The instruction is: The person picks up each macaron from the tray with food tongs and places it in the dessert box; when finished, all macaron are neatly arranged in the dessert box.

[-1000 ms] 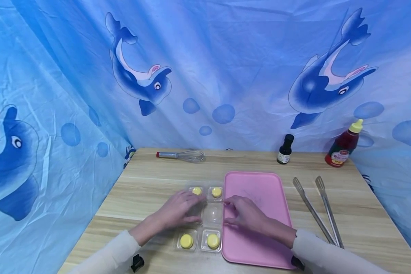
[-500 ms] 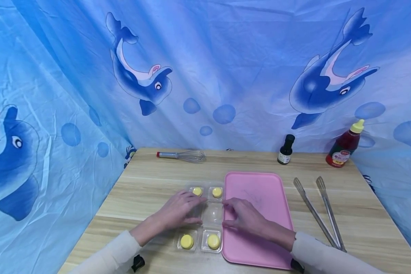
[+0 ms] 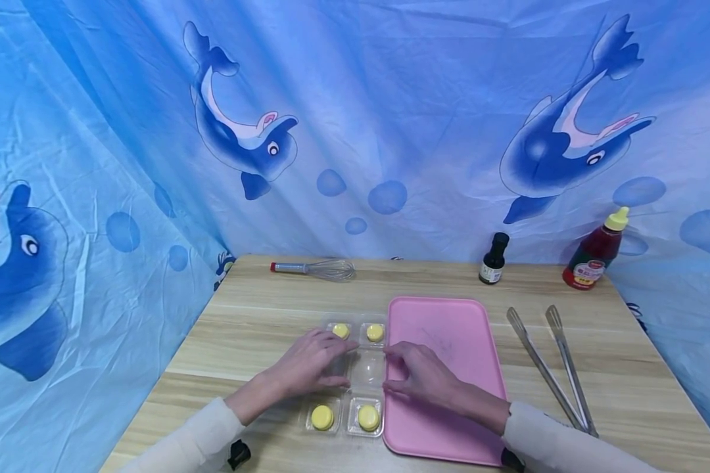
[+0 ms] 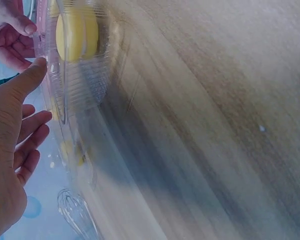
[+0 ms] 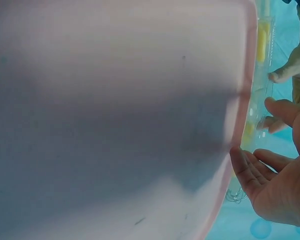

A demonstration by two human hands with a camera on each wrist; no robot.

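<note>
A clear plastic macaron tray [image 3: 367, 369] lies on the table with yellow macarons [image 3: 368, 417] in its near and far compartments. Its right middle compartment shows no macaron; the left middle one is hidden under my left hand [image 3: 313, 361]. That hand's thumb touches the plastic edge in the left wrist view, its other fingers loosely bent beside the container. From the right, my right hand [image 3: 423, 374] reaches over the pink tray [image 3: 444, 433], its fingertips at the container's right edge. In the right wrist view its fingers [image 5: 245, 172] are spread from the thumb, beside the pink rim.
A whisk [image 3: 313, 269] lies along the back edge. Behind the pink tray stand a small dark bottle [image 3: 492, 259] and a red sauce bottle [image 3: 594, 253] with a yellow cap. Metal tongs [image 3: 562, 374] lie to the right. A dolphin-print curtain [image 3: 355, 131] hangs behind the wooden table.
The right hand's fingertips have shifted slightly left, closer to the clear container. The left hand has barely moved; the macarons and the pink tray stay in place.
</note>
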